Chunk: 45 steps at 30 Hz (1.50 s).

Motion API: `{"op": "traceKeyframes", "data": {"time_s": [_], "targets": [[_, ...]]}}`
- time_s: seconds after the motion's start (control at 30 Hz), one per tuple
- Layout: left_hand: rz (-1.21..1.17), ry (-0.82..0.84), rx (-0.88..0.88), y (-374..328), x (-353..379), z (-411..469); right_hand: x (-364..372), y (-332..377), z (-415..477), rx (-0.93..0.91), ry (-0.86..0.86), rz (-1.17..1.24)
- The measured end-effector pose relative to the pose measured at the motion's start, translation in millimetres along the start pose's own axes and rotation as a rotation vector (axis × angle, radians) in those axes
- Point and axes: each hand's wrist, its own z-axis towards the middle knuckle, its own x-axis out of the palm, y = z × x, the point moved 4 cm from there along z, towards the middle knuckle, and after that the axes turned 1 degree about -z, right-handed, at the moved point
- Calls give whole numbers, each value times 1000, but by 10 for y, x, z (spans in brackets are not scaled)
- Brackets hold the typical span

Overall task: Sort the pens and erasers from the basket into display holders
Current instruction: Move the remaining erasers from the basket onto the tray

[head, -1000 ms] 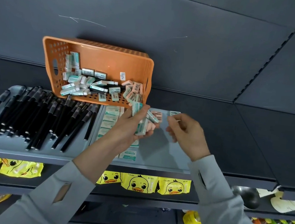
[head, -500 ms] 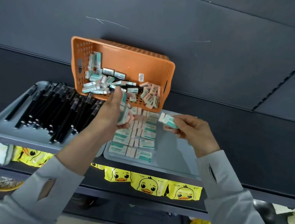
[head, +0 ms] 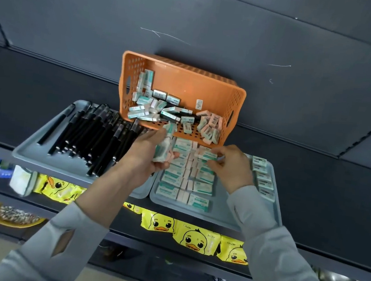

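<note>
Just changed: the right hand (head: 232, 167) has come down from the air in front of the basket (head: 209, 89) to the far end of the eraser rows (head: 187, 178). Half a second back it was carrying its piece above the tray.
Right hand: thumb and fingertips pinch a single eraser (head: 208, 155), which is at or touching the far end of the rows and not yet let go.
Left hand: the left hand (head: 148, 152) has its fingers curled round a clutch of erasers (head: 163, 149), held over the seam between the two trays, just before the basket's near rim.
Meaning: one more eraser is about to join the display. I'd judge the clutch feeds the next few placings.
Pens: the pens (head: 96, 138) lie fanned in the left tray (head: 38, 155), looking finished.
Basket: it is tipped towards the person at the far edge of both trays, with many loose erasers (head: 160, 111) still inside. A dark thing among them may be a pen; I cannot tell.
Right tray: the right tray (head: 225, 208) has rows on its left half, a short column (head: 263, 178) along its right edge, and bare floor between.
In the way: the basket's near rim crowds the rows' far end, with the full left hand close beside it.
Around: duck packets (head: 191, 236) hang on the shelf below.
</note>
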Motion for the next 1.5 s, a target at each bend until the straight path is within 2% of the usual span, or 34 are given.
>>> {"op": "traceKeyframes", "data": {"time_s": [0.13, 0.27, 0.33, 0.43, 0.47, 0.57, 0.67, 0.73, 0.83, 0.9, 1.03, 1.23, 1.3, 1.37, 1.43, 1.5], "targets": [[56, 43, 47, 17, -3, -18, 26, 51, 52, -23, -71, -127], [254, 86, 104, 35, 39, -15, -4, 139, 31, -69, -146, -152], [356, 86, 134, 34, 69, -14, -68, 242, 0, -72, -172, 86], [518, 88, 173, 46, 137, -10, -51, 416, -8, 30, 89, 709], [556, 96, 192, 52, 161, -7, -65, 452, -7, 26, 130, 804], [498, 77, 186, 11, 159, 9, -202, 317, 23, 100, 35, 852], [187, -2, 20, -31, 65, 79, -291, 33, 26, 192, -14, 855], [-28, -18, -65, -40, 28, 102, -274, -23, 8, 162, 41, 792], [-190, -9, -82, -45, -5, 112, -179, 155, 38, -69, 109, 437], [-203, 28, -51, -57, -3, 108, -74, 361, 80, -177, 164, 267], [-271, 29, 26, -79, -66, 99, 126, 536, 67, -304, 200, 83], [-346, 64, 48, -80, -102, 37, 205, 528, 50, -417, 102, -80], [-303, 83, 46, -49, -96, 52, 222, 552, 73, -454, 92, -125], [-172, 108, 66, -17, -81, 68, 191, 560, 84, -423, 34, -29], [-8, 121, 86, 3, -42, 57, 139, 546, 96, -274, 13, 263], [143, 133, 101, 16, 31, 30, 123, 544, 109, -104, 106, 623]]}}
